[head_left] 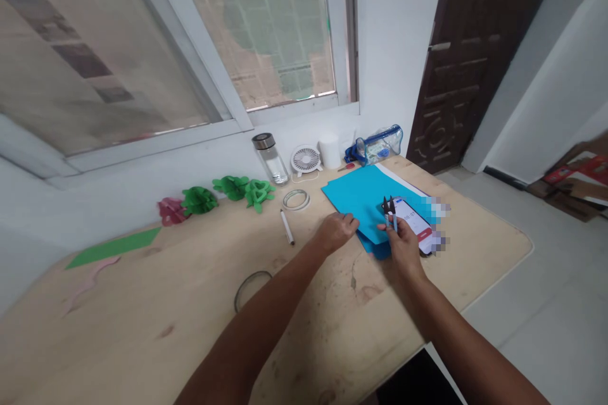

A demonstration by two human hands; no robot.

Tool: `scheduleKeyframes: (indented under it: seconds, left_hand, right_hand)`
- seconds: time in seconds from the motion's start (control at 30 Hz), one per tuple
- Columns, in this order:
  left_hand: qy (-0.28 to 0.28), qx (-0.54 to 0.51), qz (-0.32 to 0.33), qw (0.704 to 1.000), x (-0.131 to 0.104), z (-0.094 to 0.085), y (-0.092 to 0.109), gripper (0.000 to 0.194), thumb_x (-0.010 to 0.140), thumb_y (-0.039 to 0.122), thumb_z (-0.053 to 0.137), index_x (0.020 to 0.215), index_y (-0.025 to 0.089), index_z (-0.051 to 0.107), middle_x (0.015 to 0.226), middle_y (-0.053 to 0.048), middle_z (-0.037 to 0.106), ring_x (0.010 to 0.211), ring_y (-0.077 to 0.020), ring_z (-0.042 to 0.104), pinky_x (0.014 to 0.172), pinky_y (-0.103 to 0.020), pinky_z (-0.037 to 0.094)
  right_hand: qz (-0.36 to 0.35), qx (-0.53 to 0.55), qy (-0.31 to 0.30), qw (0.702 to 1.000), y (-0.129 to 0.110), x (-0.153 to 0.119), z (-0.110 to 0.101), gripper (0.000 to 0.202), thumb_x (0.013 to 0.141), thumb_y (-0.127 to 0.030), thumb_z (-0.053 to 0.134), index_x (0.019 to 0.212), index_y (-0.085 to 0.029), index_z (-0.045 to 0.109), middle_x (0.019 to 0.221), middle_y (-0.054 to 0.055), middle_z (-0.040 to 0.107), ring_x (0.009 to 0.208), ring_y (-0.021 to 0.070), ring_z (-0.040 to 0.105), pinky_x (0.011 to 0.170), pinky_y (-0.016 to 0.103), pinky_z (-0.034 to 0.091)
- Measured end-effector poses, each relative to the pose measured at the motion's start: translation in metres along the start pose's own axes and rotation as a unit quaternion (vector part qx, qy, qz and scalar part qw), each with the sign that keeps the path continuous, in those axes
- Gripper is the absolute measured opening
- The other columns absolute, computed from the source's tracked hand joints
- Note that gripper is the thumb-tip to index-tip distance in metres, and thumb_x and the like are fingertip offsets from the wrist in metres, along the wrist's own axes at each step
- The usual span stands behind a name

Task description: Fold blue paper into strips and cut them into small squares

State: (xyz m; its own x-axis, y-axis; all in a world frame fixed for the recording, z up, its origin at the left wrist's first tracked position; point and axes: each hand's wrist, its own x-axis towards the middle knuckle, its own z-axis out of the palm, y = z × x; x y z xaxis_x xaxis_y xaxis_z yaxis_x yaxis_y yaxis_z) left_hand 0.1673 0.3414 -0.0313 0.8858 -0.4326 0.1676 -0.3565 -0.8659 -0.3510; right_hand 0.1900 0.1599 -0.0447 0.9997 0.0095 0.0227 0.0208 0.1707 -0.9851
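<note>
Blue paper sheets (361, 196) lie in a stack on the wooden table, right of centre. My left hand (336, 232) is closed at the sheets' left edge; whether it pinches the paper is too small to tell. In my right hand (403, 243) is a small pair of snips (389, 212), held by its light blue handles with the dark blades apart and pointing up. Under and beside that hand, a phone (413, 221) with a lit timer screen rests on the blue paper.
Behind stand a glass bottle (272, 161), a white fan (305, 159), a white roll (329, 150) and a clear pouch (380, 147). Tape rolls (296, 200), a white pen (287, 228), green paper flowers (199, 200) and a green strip (114, 248) lie leftward.
</note>
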Motion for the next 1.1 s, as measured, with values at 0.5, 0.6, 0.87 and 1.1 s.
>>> scheduleKeyframes:
  seconds: [0.5,0.6,0.87,1.1]
  left_hand:
    - [0.043,0.016,0.006,0.999,0.002,-0.003,-0.015,0.014,0.085,0.004,0.048,0.086,0.016,0.053,0.079,-0.006,0.056,0.070,-0.0196,0.054,0.062,-0.031,0.040]
    - [0.059,0.024,0.015,0.998,-0.002,-0.002,-0.014,0.014,0.084,0.004,0.048,0.084,0.016,0.053,0.077,-0.006,0.055,0.068,-0.0204,0.054,0.060,-0.031,0.039]
    - [0.100,0.044,0.020,0.994,-0.021,-0.004,-0.008,0.017,0.083,0.002,0.046,0.079,0.016,0.053,0.071,-0.006,0.052,0.065,-0.0196,0.051,0.058,-0.031,0.037]
    - [0.129,0.064,0.019,0.989,-0.046,-0.022,-0.009,0.020,0.086,0.002,0.043,0.075,0.016,0.053,0.067,-0.005,0.052,0.061,-0.0178,0.050,0.056,-0.030,0.036]
  right_hand:
    - [-0.045,-0.060,0.027,0.997,0.013,0.009,0.004,0.036,0.075,-0.050,0.058,0.092,-0.019,0.061,0.085,0.005,0.071,0.086,0.0228,0.062,0.082,0.037,0.042]
    - [-0.054,-0.083,0.035,0.994,0.014,0.016,0.004,0.032,0.076,-0.048,0.056,0.091,-0.019,0.061,0.086,0.006,0.072,0.086,0.0228,0.062,0.081,0.036,0.042]
    - [-0.064,-0.119,0.053,0.989,0.011,0.029,0.000,0.033,0.079,-0.047,0.051,0.094,-0.019,0.060,0.087,0.007,0.072,0.090,0.0238,0.062,0.082,0.037,0.041]
    - [-0.066,-0.122,0.058,0.989,0.012,0.034,-0.001,0.035,0.080,-0.049,0.050,0.096,-0.019,0.059,0.088,0.008,0.073,0.090,0.0232,0.062,0.083,0.037,0.042]
